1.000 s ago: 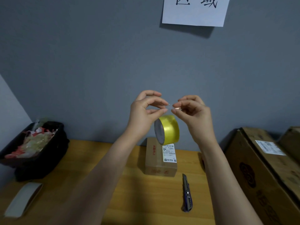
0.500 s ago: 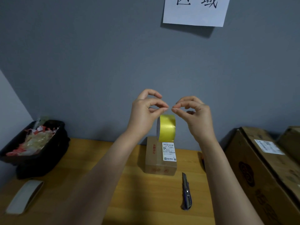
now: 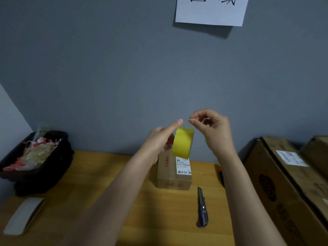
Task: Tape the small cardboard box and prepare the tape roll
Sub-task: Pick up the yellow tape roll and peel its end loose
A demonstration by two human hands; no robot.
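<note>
A yellow tape roll [image 3: 182, 142] hangs in the air above the small cardboard box [image 3: 174, 172], which rests on the wooden table [image 3: 110, 183] with a white shipping label on top. My left hand [image 3: 160, 138] holds the roll from its left side, with the forefinger stretched out over the top. My right hand [image 3: 212, 129] is just right of the roll, thumb and forefinger pinched at the tape's free end; the thin strip itself is hard to see.
A blue utility knife [image 3: 202, 208] lies right of the box. A black bin [image 3: 35, 157] of tape scraps stands at the far left, with a white paper strip [image 3: 24, 215] in front of it. Large cardboard cartons [image 3: 291, 178] fill the right side. A paper sign [image 3: 211, 10] hangs on the grey wall.
My hands have sunk lower, closer to the box. The roll has turned so its yellow band faces me. My left forefinger has straightened out over the roll.
</note>
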